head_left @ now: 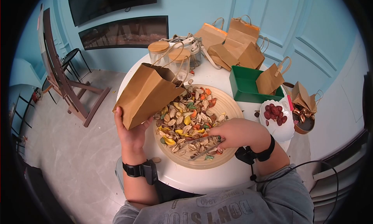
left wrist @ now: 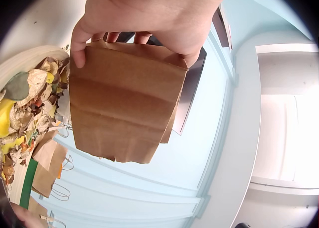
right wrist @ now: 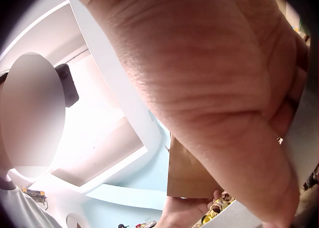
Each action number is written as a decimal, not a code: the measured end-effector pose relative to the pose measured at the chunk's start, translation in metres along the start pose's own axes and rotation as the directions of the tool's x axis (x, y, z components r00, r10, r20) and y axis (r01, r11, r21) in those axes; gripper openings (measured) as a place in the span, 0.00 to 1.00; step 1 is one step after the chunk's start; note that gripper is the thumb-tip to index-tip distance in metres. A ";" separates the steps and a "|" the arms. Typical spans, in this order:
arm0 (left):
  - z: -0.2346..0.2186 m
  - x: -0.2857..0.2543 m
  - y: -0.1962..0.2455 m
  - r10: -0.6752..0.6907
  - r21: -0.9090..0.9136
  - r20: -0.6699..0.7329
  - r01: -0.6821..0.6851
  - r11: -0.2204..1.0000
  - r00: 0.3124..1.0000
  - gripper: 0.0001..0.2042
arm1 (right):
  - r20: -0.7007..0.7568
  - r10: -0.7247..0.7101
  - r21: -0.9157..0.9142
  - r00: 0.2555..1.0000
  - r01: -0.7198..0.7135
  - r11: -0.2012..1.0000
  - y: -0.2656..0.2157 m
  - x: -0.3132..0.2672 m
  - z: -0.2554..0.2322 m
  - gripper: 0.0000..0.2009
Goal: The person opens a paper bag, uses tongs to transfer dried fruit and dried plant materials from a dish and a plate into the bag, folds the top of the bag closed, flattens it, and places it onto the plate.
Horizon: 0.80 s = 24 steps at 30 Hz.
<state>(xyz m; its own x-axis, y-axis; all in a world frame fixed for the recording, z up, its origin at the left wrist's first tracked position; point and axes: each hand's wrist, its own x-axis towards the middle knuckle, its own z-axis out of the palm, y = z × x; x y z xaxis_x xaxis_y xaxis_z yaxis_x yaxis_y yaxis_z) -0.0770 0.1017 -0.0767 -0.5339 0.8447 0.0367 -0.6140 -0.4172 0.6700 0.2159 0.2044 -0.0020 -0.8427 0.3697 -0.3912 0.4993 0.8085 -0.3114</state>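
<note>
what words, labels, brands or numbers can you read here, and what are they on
"DON'T STOP", upside down in the head view, across the front of the grey shirt
"SINCE", small, on the same shirt; the number under it is faint, perhaps "1940"
No lettering can be made out on the held paper bag or the green box.

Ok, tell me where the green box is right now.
In the head view, the green box sits on the far right of the white table, between the paper bags behind it and the white dish nearer the person.

Left hand (head_left: pixel 134 132) and right hand (head_left: pixel 232 134) curled.
</note>
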 end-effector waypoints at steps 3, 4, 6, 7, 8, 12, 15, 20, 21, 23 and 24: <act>-0.001 0.000 0.000 0.003 -0.003 -0.008 -0.003 1.000 1.000 0.30 | -0.008 -0.003 0.013 1.000 0.003 1.000 0.001 0.000 0.001 0.24; -0.001 0.000 0.000 0.003 -0.001 -0.001 -0.003 1.000 1.000 0.30 | -0.008 -0.002 0.027 1.000 0.003 1.000 0.001 0.000 0.001 0.24; 0.000 0.000 0.000 0.002 0.002 0.006 -0.003 1.000 1.000 0.30 | -0.006 -0.006 0.011 1.000 0.006 1.000 0.002 0.001 0.002 0.24; 0.001 -0.001 0.000 0.007 0.005 -0.005 -0.007 1.000 1.000 0.30 | -0.004 -0.011 -0.006 1.000 0.011 1.000 0.002 0.001 0.002 0.23; 0.002 -0.001 0.000 0.011 0.009 -0.015 -0.011 1.000 1.000 0.30 | -0.004 -0.010 -0.006 1.000 0.010 1.000 0.001 0.001 0.002 0.23; 0.002 -0.001 0.001 0.014 0.014 -0.021 -0.014 1.000 1.000 0.30 | -0.002 -0.018 -0.002 1.000 0.018 1.000 0.000 0.001 0.001 0.23; 0.001 -0.001 0.001 0.007 0.022 -0.005 -0.007 1.000 1.000 0.30 | 0.002 0.000 0.006 1.000 0.000 1.000 -0.003 0.002 0.001 0.21; 0.001 -0.001 0.001 0.015 0.034 0.007 -0.016 0.999 1.000 0.30 | -0.016 0.014 0.011 1.000 -0.014 1.000 -0.002 0.003 0.004 0.20; 0.001 -0.001 0.001 0.014 0.033 0.008 -0.014 0.999 1.000 0.30 | -0.018 0.016 0.020 1.000 -0.015 1.000 -0.002 0.003 0.004 0.20; 0.002 -0.001 0.001 0.014 0.038 -0.014 -0.014 0.999 1.000 0.30 | -0.020 0.020 0.030 1.000 -0.020 0.999 -0.002 0.004 0.005 0.20; 0.003 -0.002 0.001 0.012 0.037 -0.012 -0.011 0.999 1.000 0.30 | -0.040 0.009 0.026 0.999 -0.008 1.000 -0.001 0.004 0.007 0.20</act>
<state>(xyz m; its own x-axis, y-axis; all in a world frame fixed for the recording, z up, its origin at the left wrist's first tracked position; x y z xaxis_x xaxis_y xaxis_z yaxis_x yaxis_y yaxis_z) -0.0752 0.1006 -0.0739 -0.5483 0.8355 0.0355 -0.5861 -0.4142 0.6963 0.2134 0.2021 -0.0093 -0.8455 0.3951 -0.3591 0.5112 0.7933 -0.3307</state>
